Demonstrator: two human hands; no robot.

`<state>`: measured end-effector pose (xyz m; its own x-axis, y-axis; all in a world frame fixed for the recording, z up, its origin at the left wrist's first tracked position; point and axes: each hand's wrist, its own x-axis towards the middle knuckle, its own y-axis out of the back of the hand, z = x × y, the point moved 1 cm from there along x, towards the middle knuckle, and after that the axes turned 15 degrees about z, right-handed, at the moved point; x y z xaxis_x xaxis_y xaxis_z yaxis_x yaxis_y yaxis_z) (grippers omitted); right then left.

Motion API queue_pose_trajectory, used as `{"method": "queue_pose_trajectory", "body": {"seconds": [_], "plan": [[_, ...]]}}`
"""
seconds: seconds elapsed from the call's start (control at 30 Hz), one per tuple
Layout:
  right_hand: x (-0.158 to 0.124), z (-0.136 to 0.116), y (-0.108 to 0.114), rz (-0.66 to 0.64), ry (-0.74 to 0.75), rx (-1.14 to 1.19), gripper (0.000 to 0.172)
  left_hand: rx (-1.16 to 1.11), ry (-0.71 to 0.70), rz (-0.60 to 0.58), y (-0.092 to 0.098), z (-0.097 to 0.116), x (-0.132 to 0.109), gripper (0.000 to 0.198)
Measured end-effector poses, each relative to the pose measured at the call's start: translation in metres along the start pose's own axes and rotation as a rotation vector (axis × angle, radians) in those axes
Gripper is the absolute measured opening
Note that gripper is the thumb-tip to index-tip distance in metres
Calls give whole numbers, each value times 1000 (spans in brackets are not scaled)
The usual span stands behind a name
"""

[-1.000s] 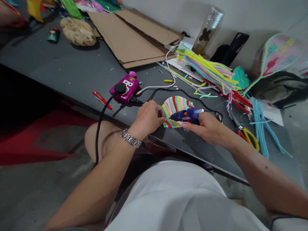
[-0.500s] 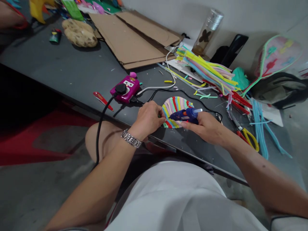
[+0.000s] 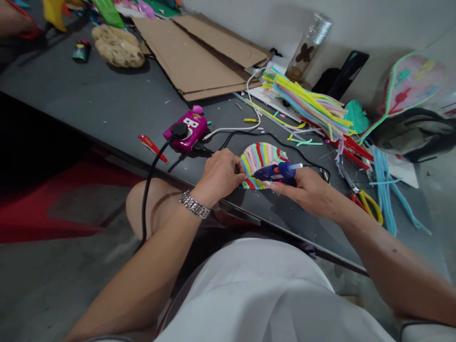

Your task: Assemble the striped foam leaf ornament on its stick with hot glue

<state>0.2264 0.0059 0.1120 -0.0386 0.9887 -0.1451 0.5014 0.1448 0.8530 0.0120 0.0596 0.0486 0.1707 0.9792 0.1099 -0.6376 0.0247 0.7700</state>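
A round piece (image 3: 261, 154) covered in striped pipe cleaners of red, yellow, pink, green and blue lies near the table's front edge. My left hand (image 3: 223, 173) is closed at its left rim, thumb and fingers pinched on the edge. In my right hand (image 3: 309, 190) is a dark blue glue gun (image 3: 280, 173), its nozzle pointing left over the lower part of the striped piece. A pale glue stick (image 3: 296, 166) sticks out of the gun's rear. Whether the nozzle touches the piece cannot be made out.
A magenta power strip (image 3: 187, 130) with black plugs sits to the left, beside a red cutter (image 3: 152, 148). Cardboard sheets (image 3: 203, 57) lie behind. To the right are a pipe cleaner bundle (image 3: 308, 99), yellow-handled scissors (image 3: 370, 206) and light-blue pipe cleaners (image 3: 384, 194). A black cord runs behind the piece.
The glue gun and my right hand have shifted very slightly to the right. My left hand stays pinched at the rim of the striped piece.
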Motion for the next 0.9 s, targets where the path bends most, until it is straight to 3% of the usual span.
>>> {"method": "queue_pose_trajectory", "body": {"seconds": [0.9], "plan": [[-1, -6, -4, -14, -60, -8, 47, -90, -37, -5, 6, -6, -5, 7]]}}
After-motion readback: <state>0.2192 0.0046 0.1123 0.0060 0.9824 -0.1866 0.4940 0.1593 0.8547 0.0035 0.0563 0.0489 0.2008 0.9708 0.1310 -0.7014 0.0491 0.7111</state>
